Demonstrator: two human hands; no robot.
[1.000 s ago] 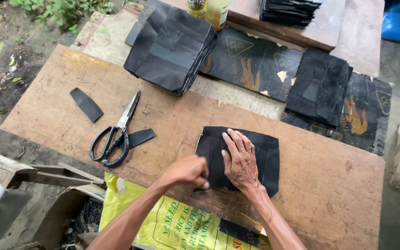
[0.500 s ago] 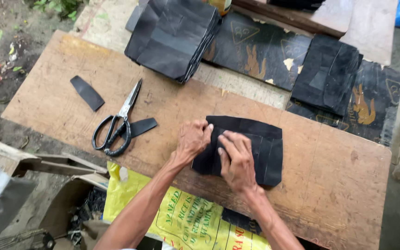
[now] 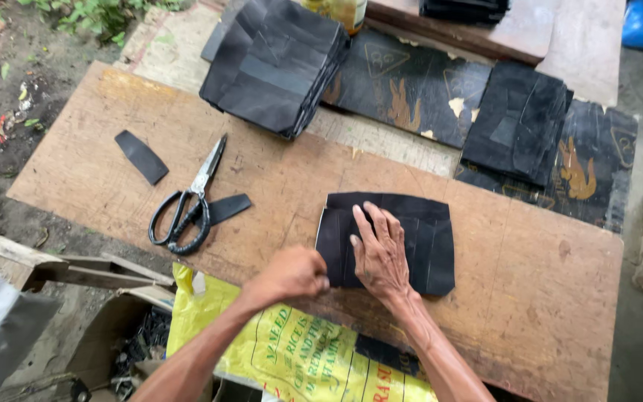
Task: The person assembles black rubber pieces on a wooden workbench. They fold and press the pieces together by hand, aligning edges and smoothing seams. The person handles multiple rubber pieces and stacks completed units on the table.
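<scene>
A black rubber-like sheet (image 3: 426, 238) with faint lines drawn on it lies flat on the wooden board (image 3: 530, 298). My right hand (image 3: 381, 253) rests palm down on the sheet's left half, fingers spread. My left hand (image 3: 292, 275) is curled into a fist at the sheet's lower left edge and touches it. I cannot see anything inside the fist. Black-handled scissors (image 3: 187, 201) lie on the board to the left, apart from both hands.
Two black offcut strips (image 3: 141, 156) (image 3: 226, 208) lie near the scissors. Stacks of black sheets (image 3: 273, 63) (image 3: 519, 119) sit at the back on dark printed panels. A yellow printed sack (image 3: 299, 357) hangs below the board's near edge. Dirt ground with weeds lies to the left.
My left hand has drawn back from the sheet's upper left part to its lower left edge. My right hand stays flat on the sheet.
</scene>
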